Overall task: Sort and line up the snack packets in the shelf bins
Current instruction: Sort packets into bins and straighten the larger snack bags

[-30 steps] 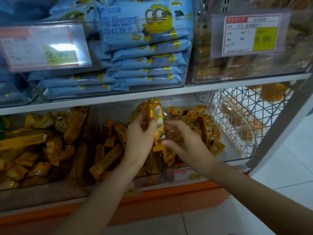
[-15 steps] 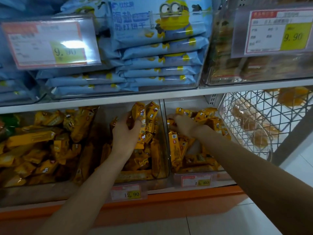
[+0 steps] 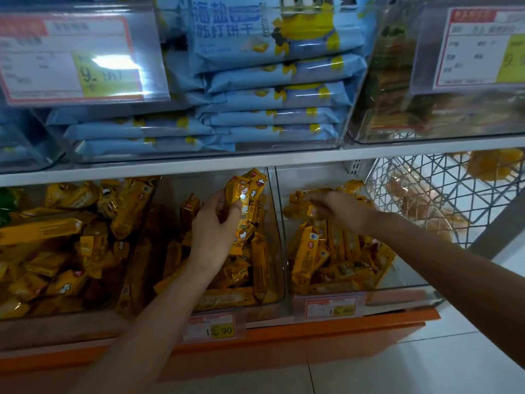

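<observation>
Snack packets [image 3: 245,194] sitting in L hand [image 3: 214,231], centre frame.
L hand is gripping the yellow bunch above mid bin [image 3: 273,280]; R hand [image 3: 339,209] is touching right-bin pile [image 3: 326,260], grip blurred – can't tell.

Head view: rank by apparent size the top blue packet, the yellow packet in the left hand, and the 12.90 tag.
1. blue packet, clearly largest.
2. yellow packet and 12.90 tag: look alike, and the tag is nearer the camera; unranked.
</observation>
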The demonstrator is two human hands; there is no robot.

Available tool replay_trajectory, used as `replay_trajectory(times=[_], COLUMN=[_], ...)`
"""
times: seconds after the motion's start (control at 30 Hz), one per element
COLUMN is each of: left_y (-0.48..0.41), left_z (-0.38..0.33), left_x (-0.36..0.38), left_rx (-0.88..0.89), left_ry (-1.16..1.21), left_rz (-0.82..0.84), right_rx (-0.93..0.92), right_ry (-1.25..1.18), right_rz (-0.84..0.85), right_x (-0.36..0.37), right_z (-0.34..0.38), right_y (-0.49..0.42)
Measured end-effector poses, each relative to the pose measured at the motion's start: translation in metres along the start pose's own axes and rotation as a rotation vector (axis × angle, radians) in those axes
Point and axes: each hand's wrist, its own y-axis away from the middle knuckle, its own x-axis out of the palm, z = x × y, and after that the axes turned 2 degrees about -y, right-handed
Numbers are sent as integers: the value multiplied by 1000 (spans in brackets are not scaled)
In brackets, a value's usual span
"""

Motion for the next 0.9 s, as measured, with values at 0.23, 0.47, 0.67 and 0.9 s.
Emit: replay_trajectory(times=[0.23, 0.47, 0.67, 0.9], left_y=[3, 2, 2, 2], left_z=[0, -1, 1, 2], left_x=[0, 0, 1, 1], left_rx=[-3, -14, -26, -20], left_ry=[7, -4, -10, 7], left_rz=[0, 18, 35, 43], right_rx=[70, 173, 224, 178], right_ry=[-162, -149, -104, -106], right_rz=[-186, 90, 133, 13], right_x=[14, 35, 34, 42], right_z=[12, 8, 9, -4], right_y=[-14, -32, -41, -46])
